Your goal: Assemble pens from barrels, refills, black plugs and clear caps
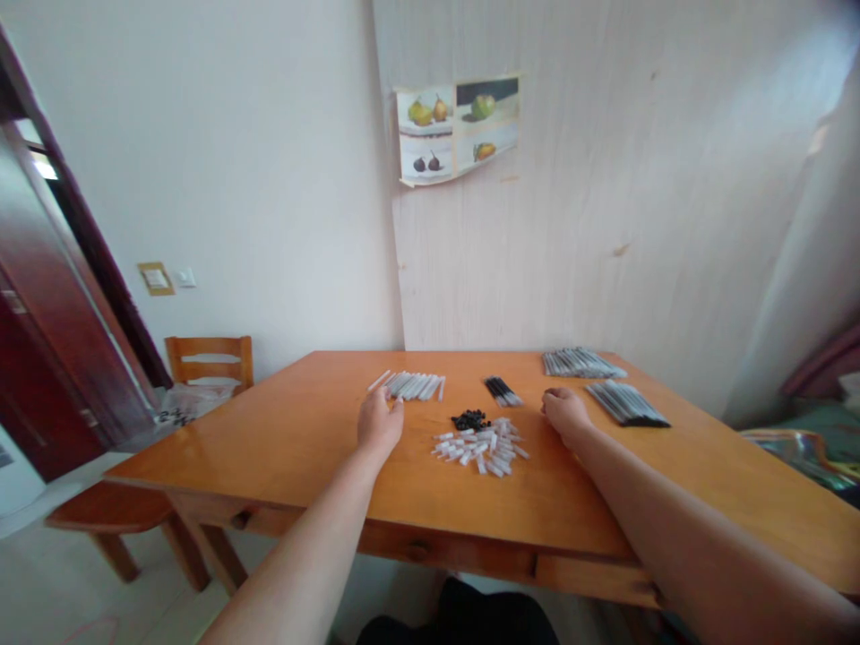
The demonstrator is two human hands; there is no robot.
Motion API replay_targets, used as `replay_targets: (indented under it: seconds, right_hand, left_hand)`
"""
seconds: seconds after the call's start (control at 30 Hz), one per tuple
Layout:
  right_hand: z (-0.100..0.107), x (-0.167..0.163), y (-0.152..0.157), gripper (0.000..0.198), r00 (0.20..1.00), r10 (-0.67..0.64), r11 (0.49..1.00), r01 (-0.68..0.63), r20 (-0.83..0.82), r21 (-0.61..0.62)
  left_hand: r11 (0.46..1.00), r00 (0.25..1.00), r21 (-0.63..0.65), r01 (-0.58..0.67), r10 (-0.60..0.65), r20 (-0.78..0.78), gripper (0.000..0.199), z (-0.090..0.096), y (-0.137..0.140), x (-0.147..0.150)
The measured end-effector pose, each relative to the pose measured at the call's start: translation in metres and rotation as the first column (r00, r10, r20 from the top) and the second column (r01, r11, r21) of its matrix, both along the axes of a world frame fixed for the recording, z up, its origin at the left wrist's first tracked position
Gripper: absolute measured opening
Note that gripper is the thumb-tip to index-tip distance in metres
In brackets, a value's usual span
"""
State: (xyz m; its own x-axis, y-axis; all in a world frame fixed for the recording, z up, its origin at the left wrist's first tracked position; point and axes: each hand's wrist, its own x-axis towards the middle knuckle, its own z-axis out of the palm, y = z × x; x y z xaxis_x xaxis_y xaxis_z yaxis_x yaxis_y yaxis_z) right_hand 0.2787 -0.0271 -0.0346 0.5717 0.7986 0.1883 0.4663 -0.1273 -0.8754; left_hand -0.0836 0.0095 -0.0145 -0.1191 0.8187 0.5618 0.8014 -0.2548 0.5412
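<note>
My left hand [381, 421] is at the near left edge of a row of clear, whitish tubes [417, 386]. Its thumb and index finger look apart, and the other fingers are partly hidden. One thin tube [379, 380] lies slantwise just beyond the fingertips. On the right, my right hand [565, 414] rests low over the table with its fingers curled in; anything inside them is hidden. Between the hands lie a heap of small black pieces [471, 419], a spread of short white translucent pieces [494, 448] and a few black sticks with pale ends [502, 391].
A bundle of grey-clear sticks with black ends [628, 404] lies right of my right hand, with another bundle [581, 362] behind it. The wooden table [302, 448] meets the wall at the back. A wooden chair [210, 358] stands at left.
</note>
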Motion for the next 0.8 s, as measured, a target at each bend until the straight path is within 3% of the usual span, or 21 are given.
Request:
replay_targets:
  seconds: [0.2,0.43,0.8]
  right_hand:
    - [-0.004,0.005,0.026,0.032,0.999,0.012,1.000,-0.011,0.050,-0.017]
    - [-0.010,0.010,0.042,0.043,0.999,0.037,0.999,-0.036,0.039,-0.011]
    - [-0.009,0.010,0.037,0.043,0.994,0.081,0.996,-0.078,-0.067,0.051]
  left_hand:
    - [0.997,0.983,-0.076,0.002,-0.016,-0.181,0.026,0.017,0.014,0.040]
    - [0.985,0.903,-0.154,-0.072,-0.001,-0.429,0.028,0.019,0.034,0.079]
    - [0.990,0.828,-0.124,-0.063,-0.017,-0.560,0.030,0.006,0.041,0.092]
